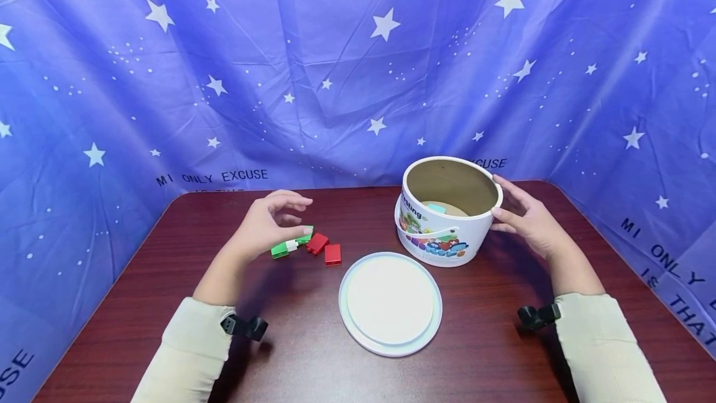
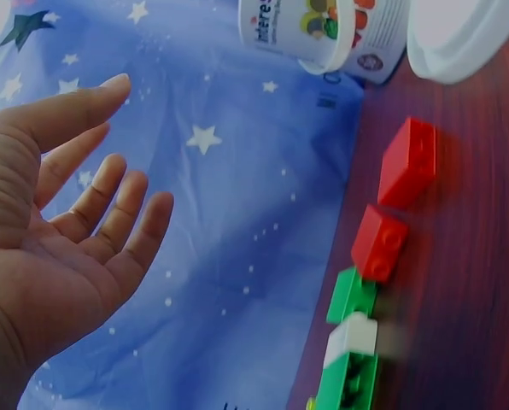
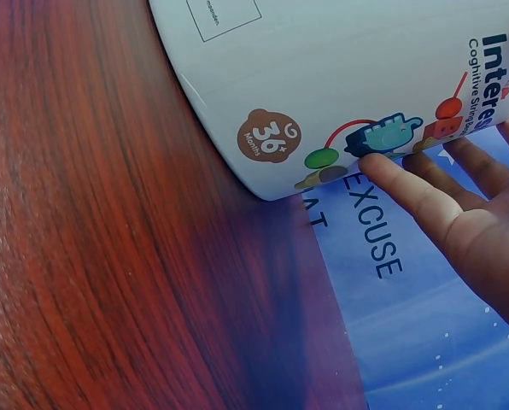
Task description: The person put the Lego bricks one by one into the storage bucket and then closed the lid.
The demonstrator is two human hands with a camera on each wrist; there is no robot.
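My left hand point(image 1: 271, 219) hovers just above a few toy bricks, its fingers relaxed and holding nothing. Below it lie green bricks point(image 1: 281, 250) with a white brick point(image 1: 291, 245) between them. Two red bricks point(image 1: 317, 243) lie to their right; in the left wrist view one red brick point(image 2: 408, 162) sits apart from the other. A white printed bucket point(image 1: 475, 238) stands upright and lidless, with a light blue piece point(image 1: 436, 208) at its bottom. My right hand point(image 1: 526, 219) rests its extended fingers and thumb against the bucket's right side, by the rim.
A round white lid point(image 1: 390, 303) lies flat on the dark red wooden table point(image 1: 302, 359), in front of the bucket. The bucket's handle point(image 1: 431, 234) hangs down its front. Behind the table hangs a blue star-patterned cloth point(image 1: 335, 79).
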